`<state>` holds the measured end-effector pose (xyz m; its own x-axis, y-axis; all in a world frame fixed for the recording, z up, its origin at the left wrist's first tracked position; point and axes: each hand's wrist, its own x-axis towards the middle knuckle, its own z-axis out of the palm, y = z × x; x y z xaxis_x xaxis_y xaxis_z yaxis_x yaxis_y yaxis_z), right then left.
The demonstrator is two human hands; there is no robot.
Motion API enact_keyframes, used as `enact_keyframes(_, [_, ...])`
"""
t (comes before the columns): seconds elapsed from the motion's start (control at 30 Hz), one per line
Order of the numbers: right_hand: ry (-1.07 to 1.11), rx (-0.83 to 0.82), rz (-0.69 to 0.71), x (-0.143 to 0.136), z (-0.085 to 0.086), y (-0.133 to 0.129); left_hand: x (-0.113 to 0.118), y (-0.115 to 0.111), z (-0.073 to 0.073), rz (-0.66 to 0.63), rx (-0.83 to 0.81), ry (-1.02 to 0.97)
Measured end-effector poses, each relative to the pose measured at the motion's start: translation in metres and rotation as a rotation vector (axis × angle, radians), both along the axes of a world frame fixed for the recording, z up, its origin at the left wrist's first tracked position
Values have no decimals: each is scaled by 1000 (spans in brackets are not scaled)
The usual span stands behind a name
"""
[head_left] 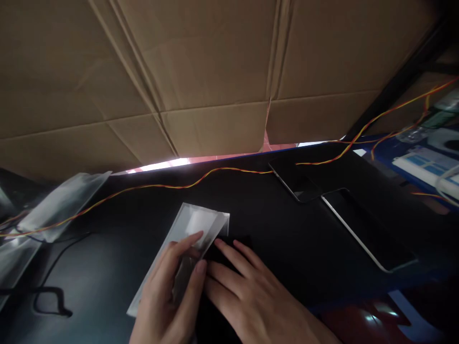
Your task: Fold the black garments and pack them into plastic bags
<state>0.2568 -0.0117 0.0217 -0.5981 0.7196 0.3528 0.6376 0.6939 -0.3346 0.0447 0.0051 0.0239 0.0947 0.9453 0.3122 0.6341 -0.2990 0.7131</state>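
Observation:
A translucent plastic sleeve or film sheet (190, 220) lies slanted at the centre of the black tabletop. My left hand (161, 291) is bent over it, its thumb and index finger closing at the sheet's right edge. Against that edge, my right hand (247, 291) rests with fingers stretched out, palm down. Beneath the right fingers is a dark flat object (215, 322); its outline blends into the table, so its kind is unclear. Part of the sheet is hidden by the left hand.
Two dark-screened phones (294, 179) (369, 229) lie to the right. A twisted red-and-yellow wire (161, 186) crosses the table's back. More clear plastic sleeves (68, 205) and a black cable (53, 289) are at left. Cardboard (215, 62) stands behind; a white box (426, 167) sits at right.

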Motion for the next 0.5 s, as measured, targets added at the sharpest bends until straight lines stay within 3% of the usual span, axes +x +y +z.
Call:
enact_keyframes(0.13, [36, -109, -31, -5, -3, 1, -23, 1, -1, -197, 53, 247])
enact_keyframes(0.3, [30, -179, 16, -4, -3, 6, -57, 13, -27, -281, 190, 572])
enact_keyframes(0.5, [68, -234, -30, -12, 4, 8, -61, 3, -35, -343, 216, 618])
